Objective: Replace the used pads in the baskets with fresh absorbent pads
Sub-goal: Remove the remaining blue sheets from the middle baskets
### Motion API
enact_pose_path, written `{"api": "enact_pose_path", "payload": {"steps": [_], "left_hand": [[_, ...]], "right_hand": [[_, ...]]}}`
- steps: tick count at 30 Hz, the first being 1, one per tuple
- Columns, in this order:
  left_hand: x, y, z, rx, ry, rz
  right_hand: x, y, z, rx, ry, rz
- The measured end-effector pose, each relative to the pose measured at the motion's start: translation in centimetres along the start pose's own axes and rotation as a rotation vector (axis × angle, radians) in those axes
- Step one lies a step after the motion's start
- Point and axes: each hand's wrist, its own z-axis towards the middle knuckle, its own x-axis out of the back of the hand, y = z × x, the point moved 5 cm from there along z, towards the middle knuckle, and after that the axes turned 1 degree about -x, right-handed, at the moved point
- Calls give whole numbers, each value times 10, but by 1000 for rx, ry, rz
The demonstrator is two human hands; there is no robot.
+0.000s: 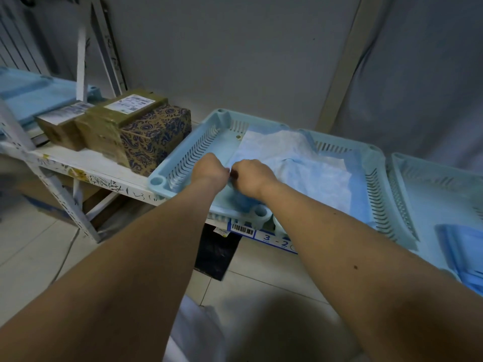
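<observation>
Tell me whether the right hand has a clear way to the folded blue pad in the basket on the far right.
Probably yes. The right hand is busy gripping the pad in the middle basket, but the folded blue pad lies uncovered in the right basket, with only low basket walls between.

1. I see a white metal shelf point(86, 176), its front edge scuffed and marked.
2. On its left stand three boxes side by side: two taped brown boxes point(104, 129) and a patterned blue-and-gold box point(156, 137).
3. Right of them sits a light blue slotted basket point(183, 155), another basket point(407, 184) just beside it.
4. A barcode label point(243, 228) marked "3-2" is on the front edge.
</observation>
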Motion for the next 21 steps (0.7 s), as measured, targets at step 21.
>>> {"api": "enact_pose_path", "payload": {"steps": [21], "left_hand": [[-40,28,-39,23,-247,-32]], "right_hand": [[46,72,-9,-422,394,899]]}}
